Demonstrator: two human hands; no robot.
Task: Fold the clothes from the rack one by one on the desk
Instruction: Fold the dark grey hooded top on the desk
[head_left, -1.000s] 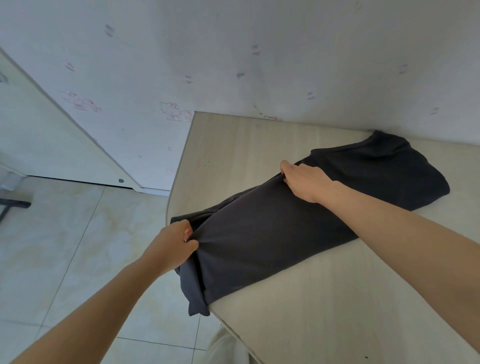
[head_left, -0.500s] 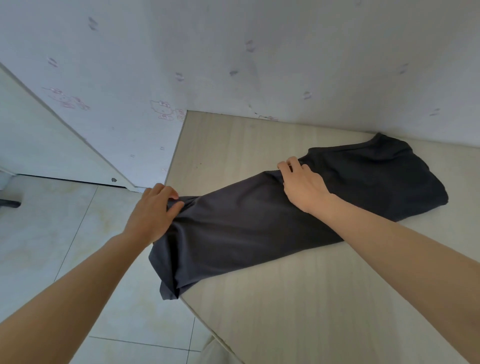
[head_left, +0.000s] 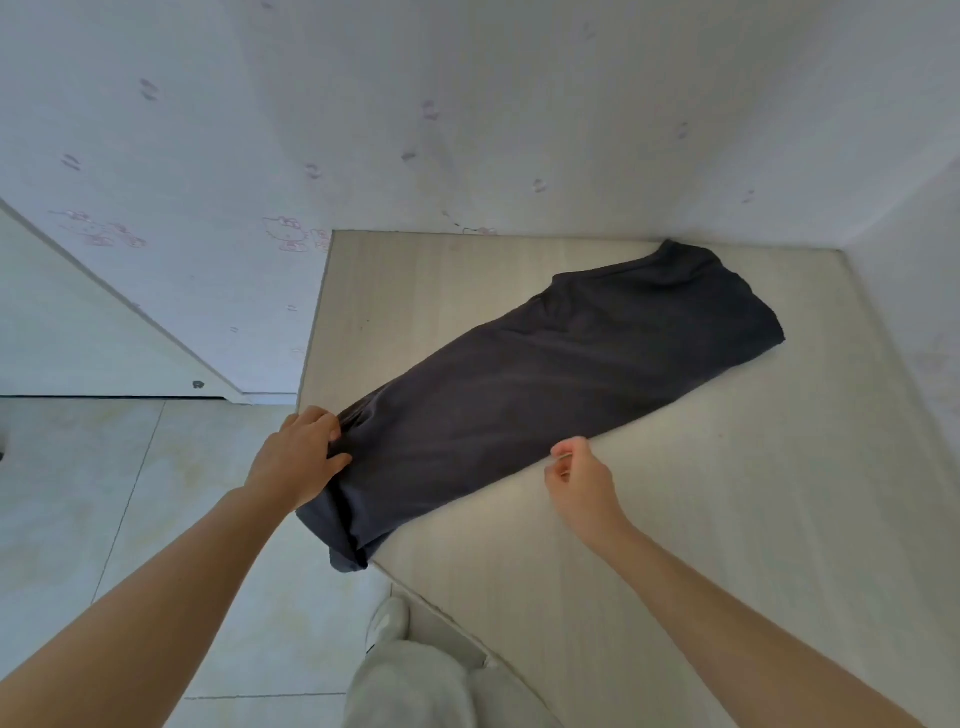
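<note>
— While the left hand (head_left: 298, 460) grips the near end of the dark garment (head_left: 561, 384), why does that end hang off the desk (head_left: 727, 519)?

— It looks like a matter of length. The garment lies as a long, narrow strip running diagonally from the desk's left front edge to its far right corner, and the strip's lower end spills over the edge above the tiled floor (head_left: 78, 493). The left hand's fingers are curled into the cloth just where it leaves the desktop, bunching it there, probably to pull the strip taut and keep it from sliding off.

— And further right, the right hand (head_left: 579, 478)?

— It hovers just beside the garment's near long edge, over bare desktop. Its fingers are loosely curled, thumb and forefinger close together; whether they pinch the hem or hold nothing is hard to tell, though no cloth shows between them.

— So what is that hand placed for?

— Judging from its spot near the strip's lower half, it is likely set to catch the edge so both hands can carry the hanging end up over the rest.

— How far along is this piece?

— Folded lengthwise already, it seems; the crosswise folds are not yet done. The far end rests flat near the wall (head_left: 519, 130), which leaves room to fold toward it.
</note>
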